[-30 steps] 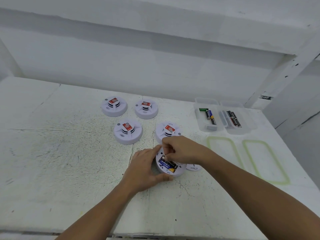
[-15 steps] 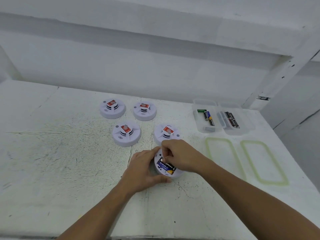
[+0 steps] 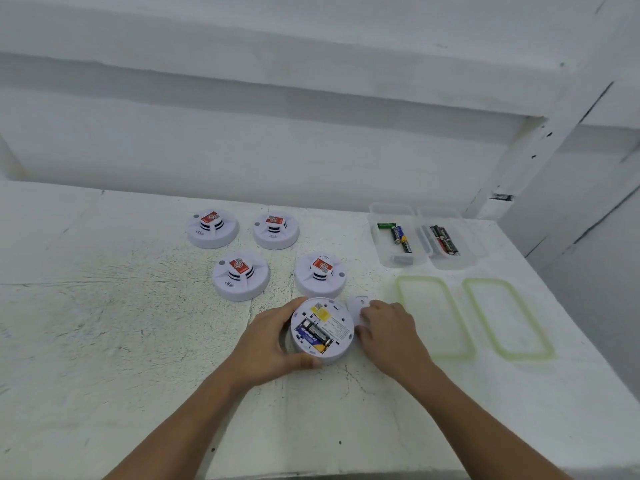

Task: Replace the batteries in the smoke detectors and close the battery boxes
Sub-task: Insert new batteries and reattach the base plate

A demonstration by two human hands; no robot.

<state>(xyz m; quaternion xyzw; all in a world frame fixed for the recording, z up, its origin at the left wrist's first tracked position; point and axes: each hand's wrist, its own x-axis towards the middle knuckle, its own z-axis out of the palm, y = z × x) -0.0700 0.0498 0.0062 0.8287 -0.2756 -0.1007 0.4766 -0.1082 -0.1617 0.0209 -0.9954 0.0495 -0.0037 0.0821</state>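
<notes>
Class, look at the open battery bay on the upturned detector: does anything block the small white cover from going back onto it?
Nothing visible does. The right hand is on the cover, right beside the detector; the left hand grips only its rim, leaving the bay clear.

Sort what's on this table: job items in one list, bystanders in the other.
In the job: upturned detector under left hand; battery cover at right hand; four waiting detectors; battery boxes.
Lying about: two green-rimmed lids.

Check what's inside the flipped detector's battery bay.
Two batteries sit side by side in the open bay of the detector; contacts and polarity marks can't be made out.
</notes>
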